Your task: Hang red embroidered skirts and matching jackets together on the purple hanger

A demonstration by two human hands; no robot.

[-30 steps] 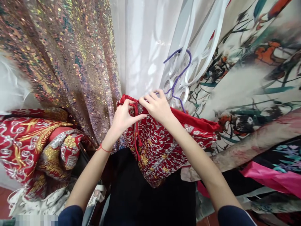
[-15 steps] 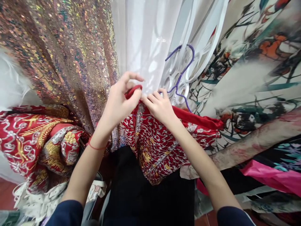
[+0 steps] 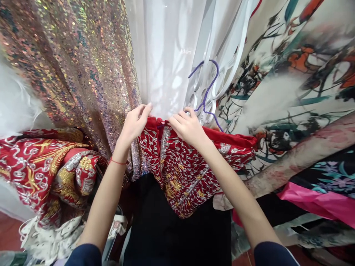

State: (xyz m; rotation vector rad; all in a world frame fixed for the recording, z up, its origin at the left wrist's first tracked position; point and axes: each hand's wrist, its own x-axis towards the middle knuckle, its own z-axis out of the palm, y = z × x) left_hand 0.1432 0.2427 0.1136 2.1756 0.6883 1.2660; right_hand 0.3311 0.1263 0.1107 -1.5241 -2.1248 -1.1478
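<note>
A red garment (image 3: 188, 177) with silver and gold embroidery hangs from both my hands over my black-clothed lap. My left hand (image 3: 135, 123) pinches its plain red top edge at the left. With bent fingers, my right hand (image 3: 185, 127) grips the same edge a short way to the right. Between the hands the edge shows a split or fold. A purple hanger (image 3: 206, 90) stands up behind the garment, its hook free, and its lower part is hidden by the cloth.
On the left lies another red embroidered garment (image 3: 61, 166) in a bundle. Behind hang a sequined cloth (image 3: 94, 74), a white sheer curtain (image 3: 163, 55) and a floral printed fabric (image 3: 277, 92). Pink cloth (image 3: 318, 203) lies at the right. White rings (image 3: 210, 109) hang behind the hanger.
My left hand has turned and lowered, and the curled red edge it held now lies straighter beside my right hand. My right hand keeps its grip. The hanger appears slightly further left.
</note>
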